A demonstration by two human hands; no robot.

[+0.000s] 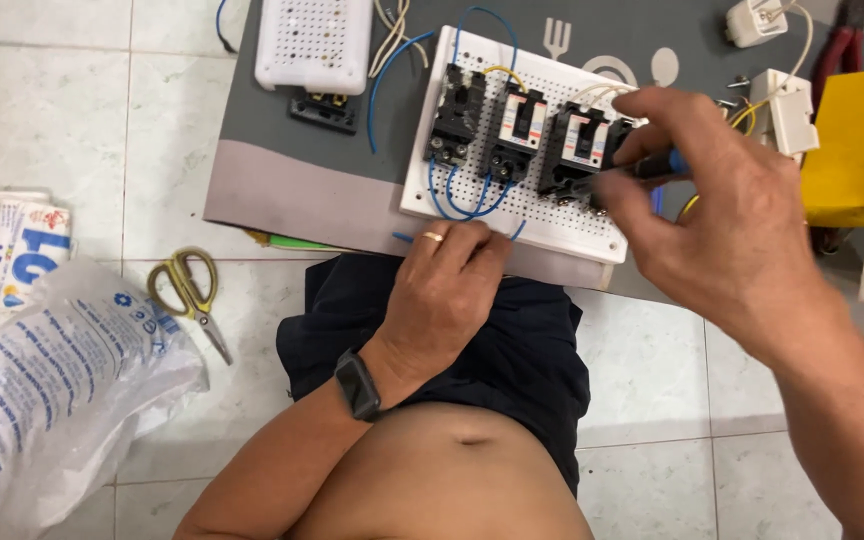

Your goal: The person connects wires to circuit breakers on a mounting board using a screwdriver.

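A white perforated board [552, 215] lies on a grey mat and carries three black circuit breakers [519, 135] joined by blue wires [467, 200]. My left hand [447, 290], with a ring and a black wristband, rests on the board's near edge, fingers curled over it. My right hand [722, 210] grips a screwdriver with a blue handle [662, 165]; its dark shaft points left at the rightmost breaker [577, 150], where the tip is hidden.
A second white perforated board [314, 42] lies at the back. Yellow-handled scissors [187, 290] and a printed plastic bag [52, 380] sit on the tiled floor at left. A white socket box [787, 110], a yellow block [847, 150] and red-handled pliers [842, 40] crowd the right.
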